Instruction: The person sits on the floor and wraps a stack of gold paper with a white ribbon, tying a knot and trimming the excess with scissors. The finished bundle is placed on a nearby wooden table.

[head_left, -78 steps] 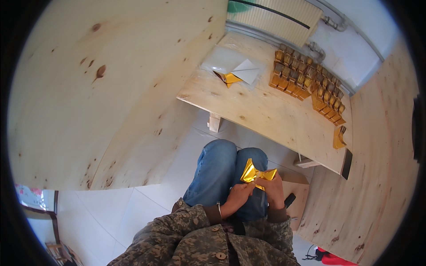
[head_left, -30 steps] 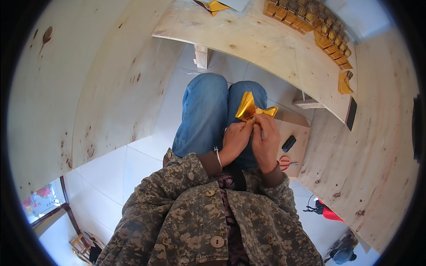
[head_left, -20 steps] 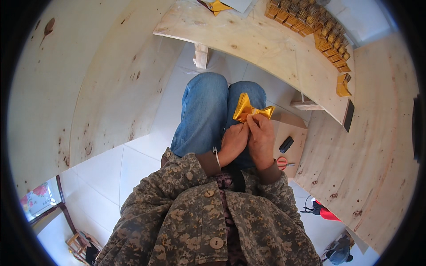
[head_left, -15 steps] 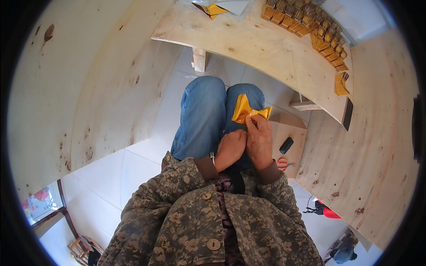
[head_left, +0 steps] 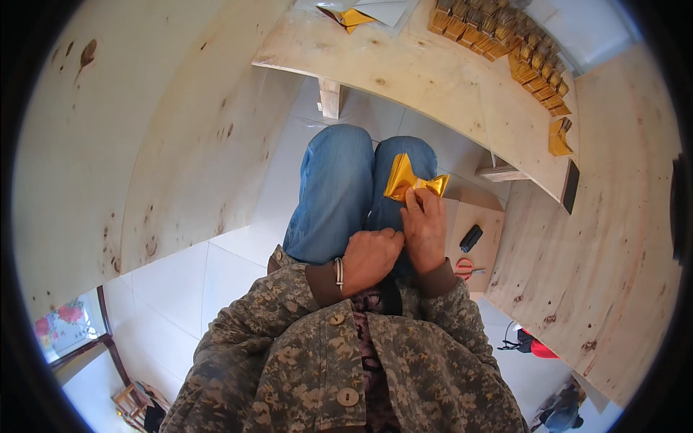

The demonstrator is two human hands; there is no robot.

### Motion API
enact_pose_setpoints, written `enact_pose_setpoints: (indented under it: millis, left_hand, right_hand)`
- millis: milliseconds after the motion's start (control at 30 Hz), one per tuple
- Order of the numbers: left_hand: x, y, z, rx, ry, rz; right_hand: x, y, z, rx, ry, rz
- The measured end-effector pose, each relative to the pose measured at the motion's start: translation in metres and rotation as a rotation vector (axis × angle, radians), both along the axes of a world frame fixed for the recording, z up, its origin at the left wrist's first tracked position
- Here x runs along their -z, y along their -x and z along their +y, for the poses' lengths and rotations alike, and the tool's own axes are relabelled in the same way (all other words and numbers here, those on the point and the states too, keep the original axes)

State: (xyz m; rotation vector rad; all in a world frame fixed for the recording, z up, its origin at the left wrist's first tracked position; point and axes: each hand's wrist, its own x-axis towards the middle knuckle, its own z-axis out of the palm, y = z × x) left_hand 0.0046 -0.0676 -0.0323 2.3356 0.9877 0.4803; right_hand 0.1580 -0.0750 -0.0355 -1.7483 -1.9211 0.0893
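Note:
My right hand (head_left: 424, 232) pinches a shiny gold foil paper piece (head_left: 401, 177) between thumb and fingers, above my right knee. The piece is folded, narrow at the middle where the fingers hold it, and flares out at both ends. A light band seems to cross its narrow middle. Beside the right wrist, closer to my body, my left hand (head_left: 370, 258) is closed with its fingers curled in. Whatever those fingers may hold is hidden. A pale bracelet (head_left: 338, 274) circles the left wrist.
Rows of similar folded gold pieces (head_left: 498, 36) stand on the wooden bench (head_left: 390, 72) ahead, with one apart (head_left: 559, 137). Gold sheets (head_left: 350, 17) lie at its far left. A cardboard box (head_left: 473, 216) at my right bears a black object (head_left: 471, 238) and red-handled scissors (head_left: 465, 269). Wooden boards (head_left: 166, 144) flank me.
My left hand has drawn back slightly toward my body, away from the gold piece. The right hand keeps its pinch, and the whole view has shifted a little.

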Motion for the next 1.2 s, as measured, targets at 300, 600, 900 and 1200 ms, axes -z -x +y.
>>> enact_pose_setpoints:
  millis: [300,600,900,1200]
  left_hand:
    - [0.015,0.003,0.0,0.146,-0.134,0.043]
    - [0.0,0.023,0.045,-0.187,-0.04,-0.367]
    - [0.031,0.008,0.06,-0.219,-0.059,-0.455]
    - [0.039,0.001,0.065,-0.134,-0.141,-0.446]
  right_hand:
    - [0.005,-0.004,-0.005,-0.013,0.026,-0.033]
    - [0.008,-0.002,-0.004,-0.001,-0.006,-0.045]
    - [0.01,-0.002,-0.003,0.005,0.009,-0.054]
    - [0.009,-0.003,-0.001,-0.001,-0.035,-0.073]
